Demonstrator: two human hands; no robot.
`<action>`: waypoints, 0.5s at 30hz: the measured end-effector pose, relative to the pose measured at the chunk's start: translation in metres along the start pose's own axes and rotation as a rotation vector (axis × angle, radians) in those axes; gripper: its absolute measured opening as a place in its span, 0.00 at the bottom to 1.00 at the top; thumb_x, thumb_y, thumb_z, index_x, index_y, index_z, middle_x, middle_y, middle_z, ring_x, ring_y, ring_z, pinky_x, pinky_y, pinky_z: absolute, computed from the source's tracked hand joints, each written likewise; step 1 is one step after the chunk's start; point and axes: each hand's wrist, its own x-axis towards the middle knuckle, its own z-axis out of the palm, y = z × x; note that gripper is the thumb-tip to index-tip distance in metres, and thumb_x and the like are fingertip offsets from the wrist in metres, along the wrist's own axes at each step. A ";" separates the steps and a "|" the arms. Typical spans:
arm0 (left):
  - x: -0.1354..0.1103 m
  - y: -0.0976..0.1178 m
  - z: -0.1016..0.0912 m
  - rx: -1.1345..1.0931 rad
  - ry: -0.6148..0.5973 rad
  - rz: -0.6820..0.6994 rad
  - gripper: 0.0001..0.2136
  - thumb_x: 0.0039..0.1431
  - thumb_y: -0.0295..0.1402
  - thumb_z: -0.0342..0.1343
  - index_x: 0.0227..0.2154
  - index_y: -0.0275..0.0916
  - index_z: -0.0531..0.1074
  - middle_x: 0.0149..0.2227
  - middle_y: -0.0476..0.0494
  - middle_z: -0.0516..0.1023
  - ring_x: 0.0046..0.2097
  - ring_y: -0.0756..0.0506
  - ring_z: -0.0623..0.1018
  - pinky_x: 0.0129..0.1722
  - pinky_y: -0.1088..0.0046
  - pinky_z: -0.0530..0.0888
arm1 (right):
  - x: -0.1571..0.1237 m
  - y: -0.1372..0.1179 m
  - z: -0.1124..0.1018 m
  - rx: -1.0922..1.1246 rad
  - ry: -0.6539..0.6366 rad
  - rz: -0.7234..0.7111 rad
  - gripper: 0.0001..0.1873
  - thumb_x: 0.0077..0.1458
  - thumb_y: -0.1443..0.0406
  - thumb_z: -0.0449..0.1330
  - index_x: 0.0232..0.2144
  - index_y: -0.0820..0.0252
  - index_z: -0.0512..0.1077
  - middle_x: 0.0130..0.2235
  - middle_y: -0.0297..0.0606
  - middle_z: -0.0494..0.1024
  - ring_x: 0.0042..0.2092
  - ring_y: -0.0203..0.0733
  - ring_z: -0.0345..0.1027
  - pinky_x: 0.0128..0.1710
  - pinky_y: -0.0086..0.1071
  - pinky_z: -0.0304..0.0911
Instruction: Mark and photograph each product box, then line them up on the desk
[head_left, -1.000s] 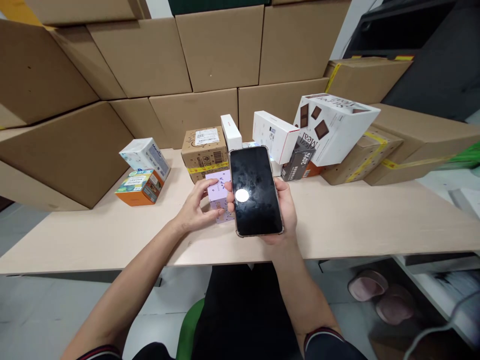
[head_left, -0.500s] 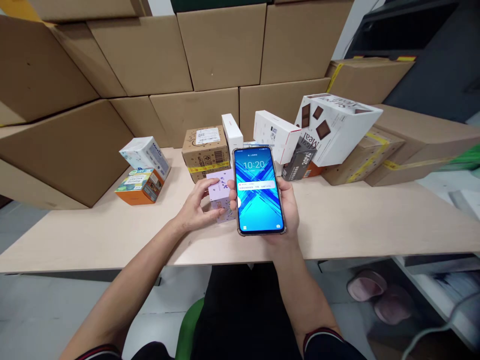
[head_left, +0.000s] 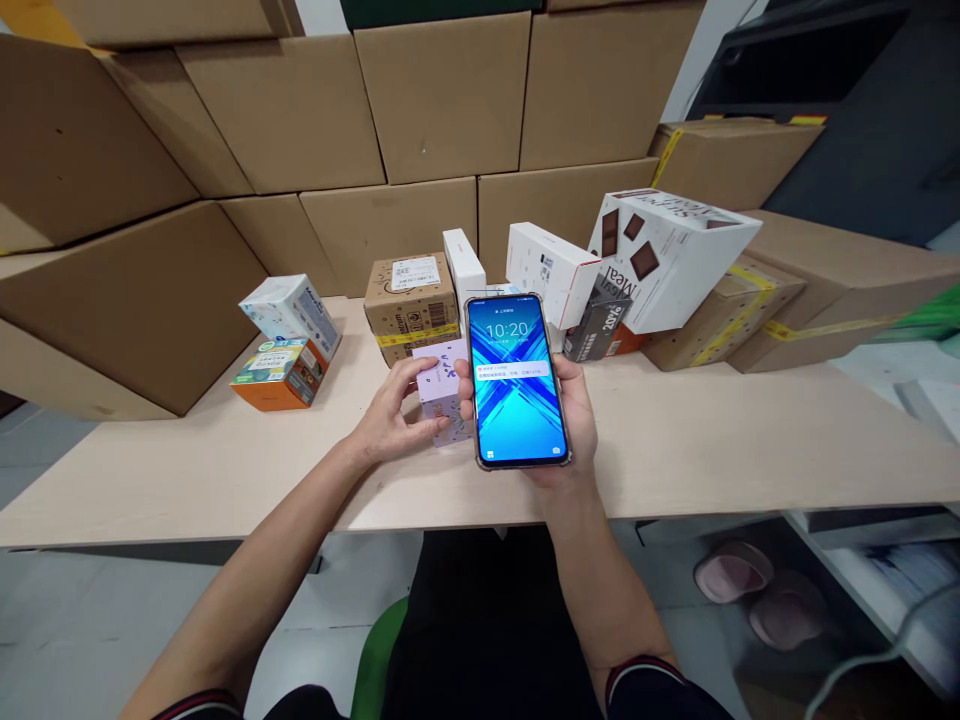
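My right hand is wrapped round a smartphone, its lit blue screen facing me and reading 10:20. Fingertips show along the phone's left edge. To the left of it, my left hand grips a small lilac box on the table, fingers over the top and thumb along the front. The phone hides the right part of that box. Just behind the lilac box sits a brown printed carton with a white label and yellow tape.
An orange box and a white-blue box sit on the table at left. White boxes, a dark grey box and a large chocolate-printed box stand right. Large cardboard cartons wall the back.
Almost nothing differs. Both hands, the phone and the lilac box keep their places, with only a very slight shift of the view.
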 end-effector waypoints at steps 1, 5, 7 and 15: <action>0.000 0.000 0.000 0.000 -0.002 -0.001 0.36 0.57 0.44 0.68 0.65 0.48 0.61 0.61 0.37 0.68 0.62 0.34 0.73 0.57 0.53 0.78 | 0.000 0.000 0.000 0.003 -0.004 0.001 0.35 0.54 0.44 0.50 0.58 0.56 0.65 0.54 0.50 0.80 0.56 0.59 0.74 0.52 0.60 0.73; 0.000 0.000 0.000 -0.003 -0.004 -0.001 0.36 0.56 0.44 0.69 0.65 0.48 0.61 0.61 0.36 0.68 0.62 0.33 0.73 0.57 0.52 0.78 | -0.001 0.001 0.000 0.025 0.017 -0.006 0.35 0.55 0.45 0.50 0.58 0.55 0.65 0.55 0.50 0.79 0.57 0.59 0.73 0.52 0.61 0.73; 0.000 -0.001 0.000 -0.005 -0.003 0.002 0.36 0.56 0.43 0.69 0.65 0.49 0.61 0.61 0.37 0.68 0.62 0.34 0.73 0.57 0.52 0.78 | 0.000 0.001 -0.001 0.035 0.025 -0.019 0.34 0.55 0.45 0.51 0.58 0.55 0.65 0.56 0.50 0.79 0.57 0.58 0.73 0.52 0.61 0.73; -0.001 -0.001 0.001 -0.049 -0.005 -0.030 0.36 0.56 0.42 0.70 0.65 0.50 0.62 0.61 0.37 0.67 0.62 0.34 0.73 0.57 0.52 0.78 | -0.009 -0.004 -0.006 0.031 0.031 -0.026 0.32 0.57 0.46 0.51 0.57 0.57 0.68 0.52 0.48 0.82 0.54 0.57 0.77 0.51 0.58 0.75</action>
